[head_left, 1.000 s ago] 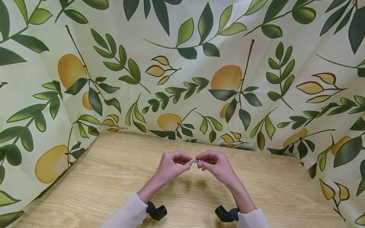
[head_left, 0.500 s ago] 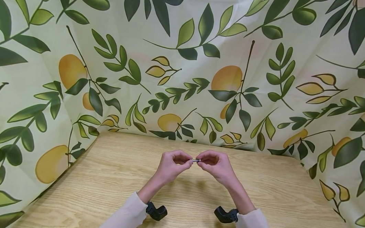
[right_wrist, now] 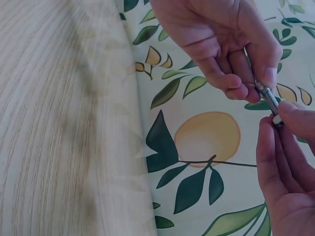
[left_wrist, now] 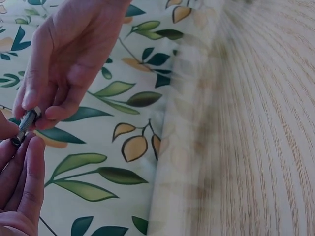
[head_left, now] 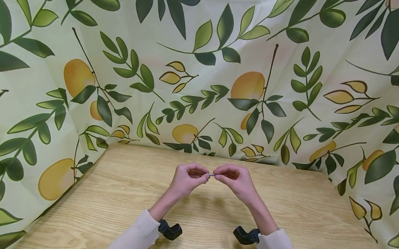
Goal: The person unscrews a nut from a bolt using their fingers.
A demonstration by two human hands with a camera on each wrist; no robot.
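Note:
Between both hands lies a small metal bolt (head_left: 212,174), held level above the table. Its threaded shank and hex head show in the right wrist view, where the bolt (right_wrist: 270,101) slants between the fingertips. My left hand (head_left: 187,179) pinches the end away from the head, with thumb and fingers around a wider, nut-like metal piece (left_wrist: 16,141) there. On the head end, my right hand (head_left: 236,180) grips with thumb and fingertips. Fingertips partly cover both ends of the bolt.
A light wood-grain table (head_left: 141,196) spreads under the hands. Behind it and along the sides hangs a cream cloth (head_left: 202,75) printed with leaves and orange fruit. Dark wrist devices (head_left: 171,230) sit at both sleeve cuffs.
The fingertips of both hands are slightly closer together, and less of the bolt shows between them. My right fingers have shifted a little left; the bolt stays between the hands.

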